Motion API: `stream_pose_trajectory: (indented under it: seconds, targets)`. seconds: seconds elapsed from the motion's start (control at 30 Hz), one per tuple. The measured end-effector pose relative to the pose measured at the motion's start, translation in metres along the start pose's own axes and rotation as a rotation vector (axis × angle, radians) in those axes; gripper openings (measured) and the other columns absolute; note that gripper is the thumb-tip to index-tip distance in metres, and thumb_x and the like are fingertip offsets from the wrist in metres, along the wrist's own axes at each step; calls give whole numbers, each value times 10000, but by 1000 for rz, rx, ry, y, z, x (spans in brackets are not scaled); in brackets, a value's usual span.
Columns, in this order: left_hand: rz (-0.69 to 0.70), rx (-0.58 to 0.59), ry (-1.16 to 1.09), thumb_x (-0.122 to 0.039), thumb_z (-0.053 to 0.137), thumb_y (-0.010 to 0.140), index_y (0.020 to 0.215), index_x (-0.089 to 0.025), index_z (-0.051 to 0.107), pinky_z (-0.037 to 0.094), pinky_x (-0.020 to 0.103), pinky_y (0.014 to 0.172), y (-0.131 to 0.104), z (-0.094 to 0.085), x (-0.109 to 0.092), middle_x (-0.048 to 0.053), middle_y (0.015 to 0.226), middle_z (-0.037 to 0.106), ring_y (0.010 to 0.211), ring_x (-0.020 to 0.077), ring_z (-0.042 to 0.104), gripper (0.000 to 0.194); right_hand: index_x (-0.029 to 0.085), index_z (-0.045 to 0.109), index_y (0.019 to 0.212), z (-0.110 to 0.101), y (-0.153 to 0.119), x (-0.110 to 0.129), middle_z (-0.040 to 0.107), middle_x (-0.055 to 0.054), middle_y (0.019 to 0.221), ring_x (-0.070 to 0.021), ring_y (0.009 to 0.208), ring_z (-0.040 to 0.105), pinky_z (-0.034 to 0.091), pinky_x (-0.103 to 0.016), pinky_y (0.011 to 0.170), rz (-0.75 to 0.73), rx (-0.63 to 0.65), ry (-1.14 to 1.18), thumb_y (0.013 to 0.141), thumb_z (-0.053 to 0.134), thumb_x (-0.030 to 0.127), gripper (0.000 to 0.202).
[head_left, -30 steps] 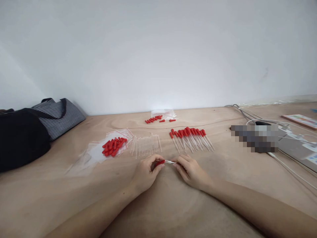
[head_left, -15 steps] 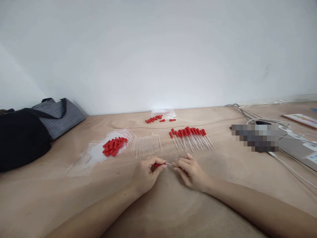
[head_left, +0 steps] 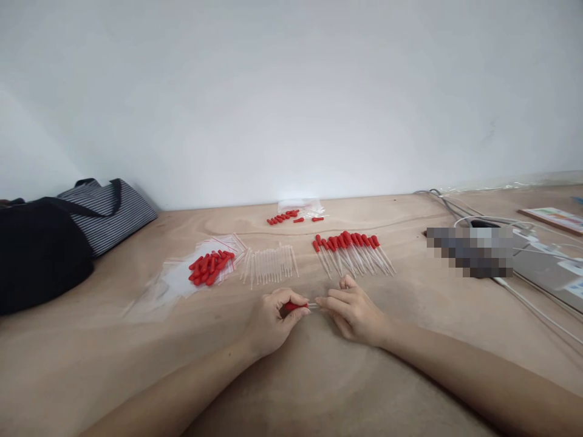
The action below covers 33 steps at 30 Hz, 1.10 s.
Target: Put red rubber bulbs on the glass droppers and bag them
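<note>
My left hand (head_left: 276, 320) is closed around a red rubber dropper bulb (head_left: 296, 306), its thumb and forefinger pinching the neck end. Out of that end runs a clear glass dropper tube (head_left: 312, 306), which my right hand (head_left: 353, 311) grips between thumb and fingers; the tube's far part is hidden in that hand. Just beyond my hands lies a row of bare glass tubes (head_left: 273, 265). To their right, droppers with red bulbs fitted (head_left: 348, 243) lie side by side. A heap of loose red bulbs (head_left: 212, 267) rests on clear zip bags (head_left: 173, 285) at the left.
Near the wall, more red bulbs (head_left: 281, 217) lie by a small clear bag (head_left: 298, 205). A black bag (head_left: 43, 261) and a striped bag (head_left: 116, 212) stand at the left. Cables (head_left: 537, 309), a laptop (head_left: 553, 273) and a blurred-out object (head_left: 473, 252) occupy the right.
My left fingertips have shifted slightly right along the bulb's neck, covering more of it. The visible stretch of tube between my hands is a little shorter.
</note>
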<state>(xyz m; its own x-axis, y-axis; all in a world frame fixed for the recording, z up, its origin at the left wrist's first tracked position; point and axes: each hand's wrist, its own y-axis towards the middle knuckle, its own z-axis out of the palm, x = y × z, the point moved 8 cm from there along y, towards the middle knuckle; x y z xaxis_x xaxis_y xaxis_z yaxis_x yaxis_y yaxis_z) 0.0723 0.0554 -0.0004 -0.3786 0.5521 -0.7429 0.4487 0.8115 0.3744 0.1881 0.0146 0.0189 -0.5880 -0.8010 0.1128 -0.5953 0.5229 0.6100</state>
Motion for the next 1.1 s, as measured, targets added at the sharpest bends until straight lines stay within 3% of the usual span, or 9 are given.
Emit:
stream_pose_trajectory:
  seconds: [0.13, 0.63, 0.8, 0.93, 1.1]
  targets:
    - [11, -22, 58, -249, 608, 720, 700, -200, 622, 405, 398, 874, 1, -1, -5, -6, 671, 677, 617, 137, 604, 55, 150, 569, 899, 1, 2, 1, 538, -15, 615, -117, 543, 418, 273, -281, 615, 18, -7, 47, 818, 349, 115, 237]
    - [11, -14, 86, -261, 607, 721, 700, -210, 615, 363, 418, 909, 2, -1, -6, -25, 661, 671, 586, 128, 601, 56, 165, 558, 909, 7, 8, -4, 582, -16, 672, -116, 579, 469, 286, -280, 646, 60, 81, 201, 832, 370, 138, 205]
    - [-46, 12, 57, -294, 661, 671, 897, -202, 587, 467, 317, 738, 2, -6, -1, 7, 760, 677, 729, 169, 614, 254, 166, 564, 895, 7, 6, -10, 579, -22, 668, -121, 587, 476, 292, -286, 659, 74, 138, 182, 856, 358, 177, 210]
    - [-85, 20, 40, -270, 619, 707, 771, -193, 627, 470, 260, 625, 1, -6, 4, 4, 722, 662, 683, 152, 600, 100, 162, 557, 898, 4, 5, -11, 591, -25, 681, -122, 592, 475, 299, -287, 668, 71, 92, 174, 850, 371, 168, 192]
    - [-204, -34, -249, -264, 622, 689, 712, -159, 625, 448, 225, 537, -1, 1, 13, 7, 652, 656, 571, 120, 567, 107, 158, 546, 892, -2, 6, -7, 595, -16, 662, -116, 567, 470, 292, -276, 636, 50, -19, 170, 839, 379, 145, 176]
